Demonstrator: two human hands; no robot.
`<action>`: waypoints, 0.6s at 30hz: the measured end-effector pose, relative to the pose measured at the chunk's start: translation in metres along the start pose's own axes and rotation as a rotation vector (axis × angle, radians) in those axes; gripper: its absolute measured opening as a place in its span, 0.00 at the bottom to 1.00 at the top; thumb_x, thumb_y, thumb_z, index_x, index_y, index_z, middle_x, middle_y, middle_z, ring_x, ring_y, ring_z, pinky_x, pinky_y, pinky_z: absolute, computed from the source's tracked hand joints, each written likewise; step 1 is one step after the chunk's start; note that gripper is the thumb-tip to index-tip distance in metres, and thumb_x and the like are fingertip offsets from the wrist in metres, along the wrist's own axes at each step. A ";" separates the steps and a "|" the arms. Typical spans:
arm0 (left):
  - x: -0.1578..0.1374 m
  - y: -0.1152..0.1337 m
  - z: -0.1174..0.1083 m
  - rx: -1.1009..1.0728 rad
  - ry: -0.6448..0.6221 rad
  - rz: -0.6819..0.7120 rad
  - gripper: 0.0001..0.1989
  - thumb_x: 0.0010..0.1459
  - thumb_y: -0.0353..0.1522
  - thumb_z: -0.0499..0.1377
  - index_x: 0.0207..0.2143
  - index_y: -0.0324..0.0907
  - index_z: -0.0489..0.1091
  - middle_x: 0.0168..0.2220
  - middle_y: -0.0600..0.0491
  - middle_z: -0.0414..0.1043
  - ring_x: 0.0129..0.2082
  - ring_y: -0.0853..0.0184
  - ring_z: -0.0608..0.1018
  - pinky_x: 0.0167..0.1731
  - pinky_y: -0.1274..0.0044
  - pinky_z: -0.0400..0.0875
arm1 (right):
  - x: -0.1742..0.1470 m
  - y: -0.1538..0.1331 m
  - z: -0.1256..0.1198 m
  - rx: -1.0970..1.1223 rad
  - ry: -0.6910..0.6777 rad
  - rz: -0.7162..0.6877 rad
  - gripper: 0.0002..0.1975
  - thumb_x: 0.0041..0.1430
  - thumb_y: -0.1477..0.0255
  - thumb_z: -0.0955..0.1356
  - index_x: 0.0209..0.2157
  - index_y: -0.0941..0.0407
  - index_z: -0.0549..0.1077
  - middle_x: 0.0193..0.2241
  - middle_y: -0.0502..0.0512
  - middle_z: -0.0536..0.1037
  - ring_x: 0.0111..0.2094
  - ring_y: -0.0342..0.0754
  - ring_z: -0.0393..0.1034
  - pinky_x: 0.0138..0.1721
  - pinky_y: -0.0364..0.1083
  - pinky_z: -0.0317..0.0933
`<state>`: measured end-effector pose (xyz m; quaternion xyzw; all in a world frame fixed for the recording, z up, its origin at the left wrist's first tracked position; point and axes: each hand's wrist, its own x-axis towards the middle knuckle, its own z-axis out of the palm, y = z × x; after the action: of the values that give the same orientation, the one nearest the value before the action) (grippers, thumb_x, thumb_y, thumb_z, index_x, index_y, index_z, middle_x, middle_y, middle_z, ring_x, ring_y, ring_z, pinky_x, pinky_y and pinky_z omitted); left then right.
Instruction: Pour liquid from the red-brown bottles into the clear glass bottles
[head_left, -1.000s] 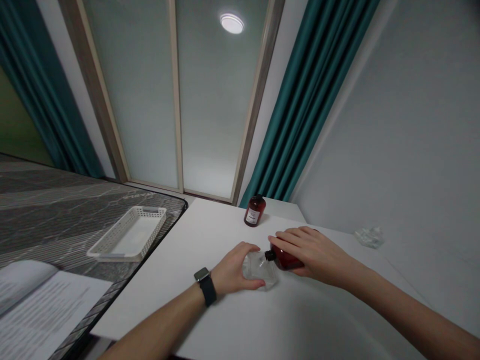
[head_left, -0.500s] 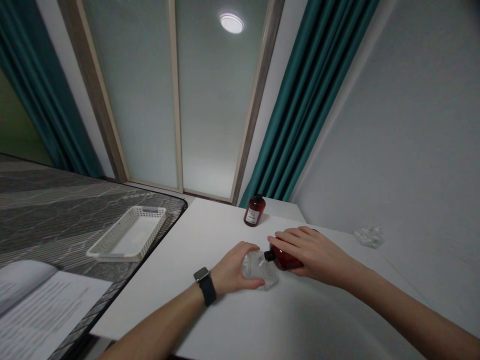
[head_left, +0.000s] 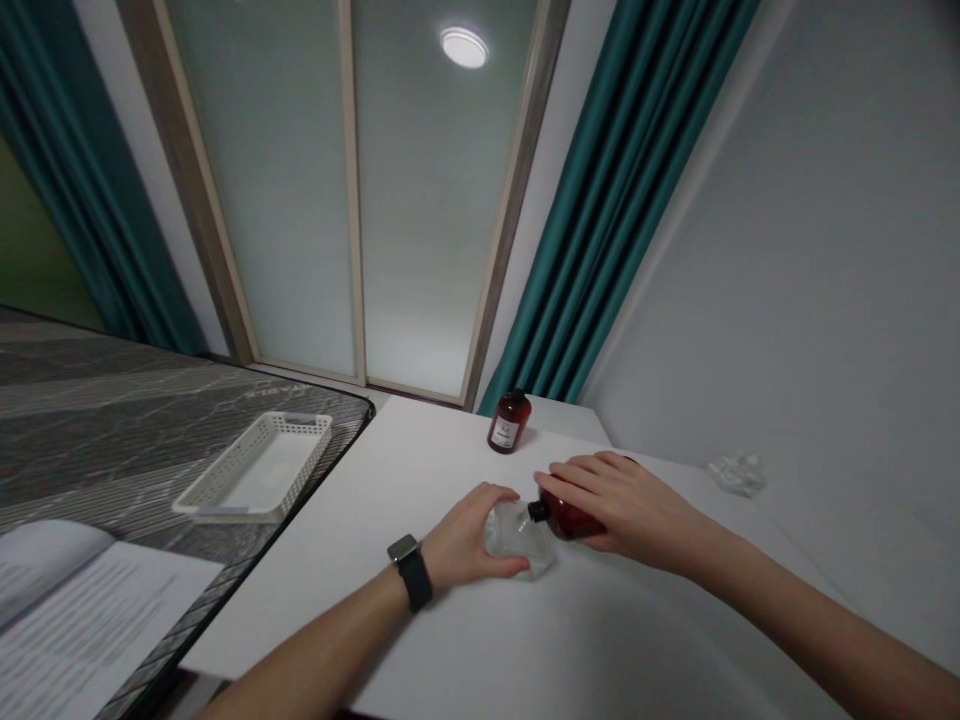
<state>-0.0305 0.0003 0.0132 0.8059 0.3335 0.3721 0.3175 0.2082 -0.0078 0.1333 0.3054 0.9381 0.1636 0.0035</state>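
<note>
My left hand (head_left: 472,540), with a dark watch (head_left: 410,570) on its wrist, curls thumb and fingers around a clear container (head_left: 521,545) on the white table (head_left: 360,520). My right hand (head_left: 615,505) grips a dark red-brown bottle (head_left: 566,515) from above, tilted onto its side. The bottle's black neck points left over the clear container. Whether liquid runs out of it I cannot tell. Behind the hands a second red-brown bottle (head_left: 508,425) with a white label and black cap stands upright.
A white perforated basket (head_left: 225,510) lies to the left on a dark patterned surface (head_left: 90,400). An open book (head_left: 112,620) rests at the lower left. Crumpled clear plastic (head_left: 739,474) sits near the wall on the right. Teal curtains (head_left: 600,220) hang behind the table.
</note>
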 end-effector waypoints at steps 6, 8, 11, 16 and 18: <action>0.000 0.000 0.000 -0.004 0.000 -0.006 0.32 0.45 0.33 0.71 0.52 0.41 0.64 0.50 0.46 0.71 0.49 0.55 0.74 0.50 0.63 0.70 | 0.000 0.000 -0.001 -0.019 -0.017 -0.011 0.37 0.50 0.68 0.76 0.60 0.52 0.63 0.52 0.59 0.76 0.49 0.58 0.70 0.46 0.55 0.64; 0.000 0.001 0.000 -0.007 0.005 -0.011 0.32 0.45 0.34 0.71 0.52 0.42 0.65 0.50 0.46 0.71 0.49 0.55 0.74 0.50 0.63 0.70 | 0.000 0.001 0.000 -0.018 -0.012 -0.008 0.38 0.49 0.69 0.77 0.60 0.52 0.63 0.52 0.59 0.76 0.49 0.58 0.71 0.46 0.55 0.64; 0.000 0.001 0.001 -0.013 0.007 -0.017 0.32 0.45 0.35 0.71 0.52 0.42 0.65 0.49 0.46 0.71 0.49 0.54 0.74 0.50 0.63 0.70 | 0.000 0.001 0.001 -0.006 0.003 -0.002 0.37 0.50 0.69 0.76 0.61 0.52 0.63 0.50 0.59 0.77 0.49 0.57 0.71 0.46 0.55 0.64; -0.001 0.000 0.001 -0.020 0.016 -0.014 0.32 0.45 0.35 0.71 0.52 0.42 0.64 0.49 0.47 0.71 0.48 0.55 0.74 0.50 0.63 0.70 | 0.000 0.001 -0.001 0.003 -0.004 0.008 0.36 0.51 0.68 0.76 0.60 0.52 0.63 0.50 0.58 0.77 0.48 0.57 0.71 0.47 0.55 0.64; -0.001 0.001 0.001 -0.017 0.016 -0.015 0.32 0.45 0.35 0.71 0.51 0.42 0.65 0.49 0.46 0.71 0.48 0.55 0.74 0.50 0.64 0.70 | 0.001 0.001 -0.002 -0.009 -0.018 0.000 0.36 0.50 0.68 0.76 0.60 0.52 0.63 0.51 0.58 0.77 0.49 0.57 0.71 0.47 0.55 0.64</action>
<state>-0.0297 -0.0009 0.0127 0.7975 0.3390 0.3791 0.3245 0.2075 -0.0073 0.1354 0.3069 0.9372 0.1652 0.0134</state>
